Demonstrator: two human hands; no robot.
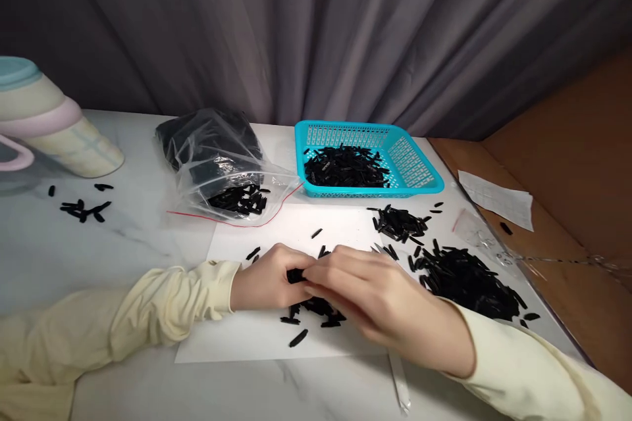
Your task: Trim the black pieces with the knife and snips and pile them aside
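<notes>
My left hand (271,277) is closed around some small black pieces (295,275) above a white sheet (237,339). My right hand (368,289) meets it from the right, its fingertips on the same black pieces; whether its grip is firm is hard to see. Below both hands lies a loose heap of slim black pieces (316,306), partly covered by the fingers. A single piece (298,338) rests nearer the sheet's front edge. Under my right wrist, a thin white strip (399,385) sticks out towards the front.
Behind the sheet are an open zip bag (217,174) of black pieces and a blue basket (368,193) partly filled with them. Larger piles (469,281) lie right. A cup (64,131) and scattered pieces (81,210) are left. A small clear bag (481,237) lies far right.
</notes>
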